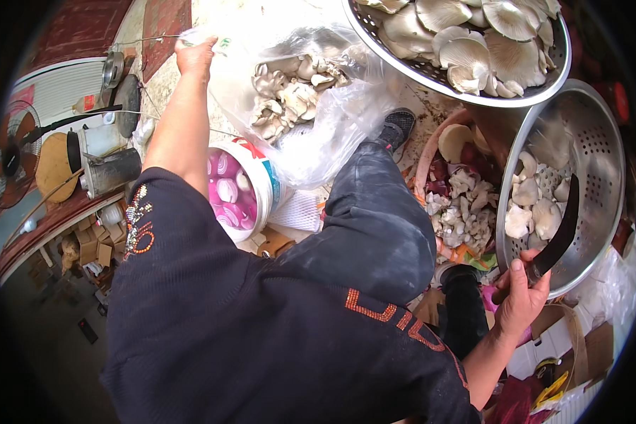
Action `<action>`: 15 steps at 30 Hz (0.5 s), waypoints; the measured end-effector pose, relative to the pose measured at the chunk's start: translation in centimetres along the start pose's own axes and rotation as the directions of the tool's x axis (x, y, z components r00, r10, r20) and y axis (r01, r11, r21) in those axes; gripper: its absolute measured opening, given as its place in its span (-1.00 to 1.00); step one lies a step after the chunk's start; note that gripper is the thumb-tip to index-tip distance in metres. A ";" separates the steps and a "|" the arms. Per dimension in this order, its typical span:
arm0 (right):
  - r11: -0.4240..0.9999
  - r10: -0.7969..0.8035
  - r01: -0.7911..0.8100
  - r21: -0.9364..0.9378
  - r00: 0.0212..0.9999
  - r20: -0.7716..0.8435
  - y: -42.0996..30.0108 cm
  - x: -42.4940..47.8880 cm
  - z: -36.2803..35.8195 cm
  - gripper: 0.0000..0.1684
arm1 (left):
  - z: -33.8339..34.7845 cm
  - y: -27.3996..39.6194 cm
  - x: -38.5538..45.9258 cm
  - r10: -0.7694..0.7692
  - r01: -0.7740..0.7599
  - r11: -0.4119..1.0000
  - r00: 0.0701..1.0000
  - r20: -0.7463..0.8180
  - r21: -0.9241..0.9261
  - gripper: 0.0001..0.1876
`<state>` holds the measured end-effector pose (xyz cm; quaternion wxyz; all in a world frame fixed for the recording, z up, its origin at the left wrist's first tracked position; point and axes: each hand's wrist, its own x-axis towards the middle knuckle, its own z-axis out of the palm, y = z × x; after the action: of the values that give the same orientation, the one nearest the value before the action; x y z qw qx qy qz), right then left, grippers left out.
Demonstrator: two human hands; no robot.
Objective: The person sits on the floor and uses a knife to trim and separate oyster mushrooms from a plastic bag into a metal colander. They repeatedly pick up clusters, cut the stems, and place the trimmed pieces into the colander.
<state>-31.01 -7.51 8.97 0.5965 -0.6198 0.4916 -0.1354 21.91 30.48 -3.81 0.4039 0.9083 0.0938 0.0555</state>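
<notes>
Stretched out at the upper left, my left hand (195,55) grips the edge of a clear plastic bag (323,138). Clusters of oyster mushrooms (286,100) lie inside the bag. My right hand (524,302) holds a knife with a dark curved blade (559,233), over the near rim of a perforated steel colander (596,143). Several loose oyster mushrooms (543,217) lie in that colander. A second colander (434,85), heaped with large oyster mushroom caps (471,53), stands beyond it and partly overlaps it in view.
A white bucket (267,180) of peeled purple onions (228,191) stands left of my leg. Between my legs and the colanders, a pinkish tub (424,153) holds mushroom trimmings (464,212) and onion scraps. Cardboard and plastic (615,281) lie at right. A fan (13,153) stands far left.
</notes>
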 end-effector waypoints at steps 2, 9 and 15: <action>1.000 0.013 -0.013 -0.004 1.000 0.017 0.0 0.1 -0.1 -0.78 | -0.5 1.9 -2.1 -0.086 0.086 0.995 0.996 0.008 -0.041 -0.22; 0.999 0.013 -0.012 -0.047 1.000 0.016 -0.1 0.2 0.1 -0.77 | 1.9 -1.8 -12.0 -0.302 0.275 0.797 0.952 0.040 -0.537 -0.72; 0.999 0.010 -0.008 -0.052 0.999 0.032 -0.2 0.3 0.4 -0.77 | 7.3 -6.0 -17.4 0.111 -0.190 0.973 0.883 0.457 0.131 -0.74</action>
<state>-30.45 -7.55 8.93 0.5886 -0.6350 0.4881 -0.1099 5.44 25.37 -13.62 0.3290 0.9327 -0.0680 -0.1314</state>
